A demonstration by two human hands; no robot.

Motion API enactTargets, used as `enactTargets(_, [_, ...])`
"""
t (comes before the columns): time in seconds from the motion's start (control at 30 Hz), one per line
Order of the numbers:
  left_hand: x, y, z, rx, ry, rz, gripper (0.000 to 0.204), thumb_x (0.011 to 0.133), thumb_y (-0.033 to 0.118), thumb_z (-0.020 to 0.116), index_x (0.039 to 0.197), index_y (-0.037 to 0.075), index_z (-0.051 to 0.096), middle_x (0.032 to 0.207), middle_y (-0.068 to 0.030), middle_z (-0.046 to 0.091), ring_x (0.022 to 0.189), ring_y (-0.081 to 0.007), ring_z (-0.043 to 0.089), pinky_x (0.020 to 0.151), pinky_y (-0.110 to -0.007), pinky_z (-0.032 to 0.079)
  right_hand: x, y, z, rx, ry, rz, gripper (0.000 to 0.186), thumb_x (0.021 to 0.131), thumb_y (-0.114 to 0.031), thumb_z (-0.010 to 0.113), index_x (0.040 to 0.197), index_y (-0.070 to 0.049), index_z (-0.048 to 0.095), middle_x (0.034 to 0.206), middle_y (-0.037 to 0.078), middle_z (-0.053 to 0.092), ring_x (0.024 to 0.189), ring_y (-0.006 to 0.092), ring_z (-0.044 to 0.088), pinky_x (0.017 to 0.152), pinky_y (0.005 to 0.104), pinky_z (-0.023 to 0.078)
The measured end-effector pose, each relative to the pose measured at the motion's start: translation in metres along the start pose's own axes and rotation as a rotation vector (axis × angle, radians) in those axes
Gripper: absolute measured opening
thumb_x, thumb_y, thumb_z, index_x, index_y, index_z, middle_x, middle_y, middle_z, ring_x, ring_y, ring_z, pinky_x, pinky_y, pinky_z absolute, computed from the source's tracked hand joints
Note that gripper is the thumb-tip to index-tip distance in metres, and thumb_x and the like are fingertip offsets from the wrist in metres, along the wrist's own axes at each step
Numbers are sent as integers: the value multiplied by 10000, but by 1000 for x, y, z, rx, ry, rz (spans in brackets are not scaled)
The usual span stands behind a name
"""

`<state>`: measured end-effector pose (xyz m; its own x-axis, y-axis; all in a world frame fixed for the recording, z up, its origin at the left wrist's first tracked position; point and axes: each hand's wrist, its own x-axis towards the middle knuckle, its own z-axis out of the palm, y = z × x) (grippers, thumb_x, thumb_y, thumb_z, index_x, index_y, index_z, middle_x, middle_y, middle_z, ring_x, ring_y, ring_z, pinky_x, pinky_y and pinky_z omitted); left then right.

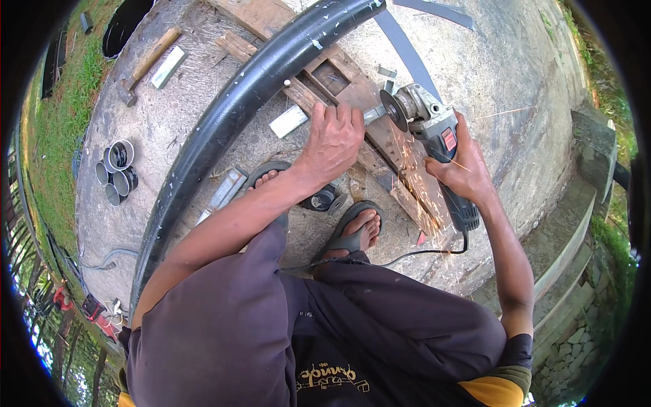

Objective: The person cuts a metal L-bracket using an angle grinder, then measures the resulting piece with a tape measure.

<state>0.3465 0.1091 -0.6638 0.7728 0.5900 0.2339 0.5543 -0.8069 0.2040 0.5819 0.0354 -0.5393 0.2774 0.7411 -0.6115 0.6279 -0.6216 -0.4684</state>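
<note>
My right hand (464,166) is wrapped round the body of an angle grinder (441,132). Its cutting disc (394,110) meets the end of a short grey metal bar (373,114), and sparks (410,159) spray down toward my foot side. Curled into a fist, my left hand (333,139) holds that bar against a worn wooden board (390,146). My fingers hide the bar's other end. Just left of my left hand lies a cut piece of silvery metal (288,122).
A long, curved black pipe (234,102) crosses the left side. Beyond it are a hammer (149,64), another metal block (168,67) and several short pipe rings (121,155). The grinder's cord (420,253) passes near my sandalled foot (356,230). Grey strips (410,51) lie at the far side.
</note>
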Motion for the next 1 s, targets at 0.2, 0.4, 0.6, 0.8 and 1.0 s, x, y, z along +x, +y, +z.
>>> enactTargets(0.2, [0,0,-2,-2,-8,5,84,809,96,640,858,42,597,790,-105,529,720,-224,540,809,-421,371,-1,2,0,-65,20,-45,1037,733,-159,796,1591,64,257,1167,275,712,1067,377,713,997,451,531])
enactTargets(0.4, [0,0,0,-3,-16,2,78,811,97,637,852,44,598,793,-107,533,717,-225,538,808,-420,370,-2,-1,-1,-18,-20,1,1038,733,-162,799,1593,62,264,1185,279,703,1088,377,704,1004,440,523])
enactTargets(0.6, [0,1,1,-1,-3,-5,71,811,91,636,852,43,602,797,-106,535,719,-223,546,830,-418,374,-3,10,2,-73,27,-71,1016,722,-196,768,1580,29,272,1115,322,720,1011,464,725,974,482,558])
enactTargets(0.8, [1,1,-1,15,-83,-20,227,945,242,699,934,35,605,841,-108,551,752,-241,596,824,-422,378,-2,4,-3,-70,-12,-5,1049,733,-172,795,1597,63,249,1175,287,705,1077,391,703,1000,442,517])
enactTargets(1.0, [-1,1,-3,19,-84,-19,226,940,246,705,939,41,610,854,-104,553,755,-240,597,827,-423,377,1,-1,-3,-78,3,-35,1054,726,-174,797,1593,71,250,1186,302,695,1091,405,697,1015,448,513])
